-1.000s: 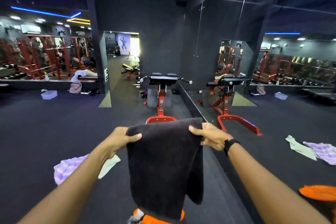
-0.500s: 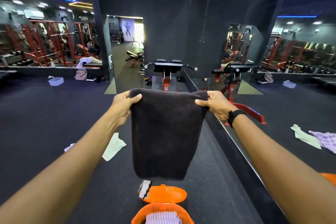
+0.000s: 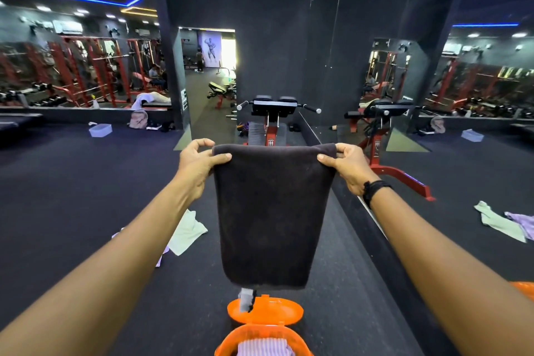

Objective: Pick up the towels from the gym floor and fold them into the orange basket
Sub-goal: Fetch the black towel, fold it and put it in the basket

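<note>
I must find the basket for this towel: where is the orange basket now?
In the head view, the orange basket stands on the floor at bottom centre, directly below the dark towel.

A red exercise machine (image 3: 271, 121) stands far ahead, near the mirror wall (image 3: 375, 81). Far left, a plastic box (image 3: 100, 130) lies beside a backpack (image 3: 138, 119).

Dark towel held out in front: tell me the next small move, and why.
Probably bring the two hands together to fold it in half once more. The left hand and right hand pinch the top corners of the dark towel, which hangs wider than the orange basket below, where a striped towel already lies.
</note>
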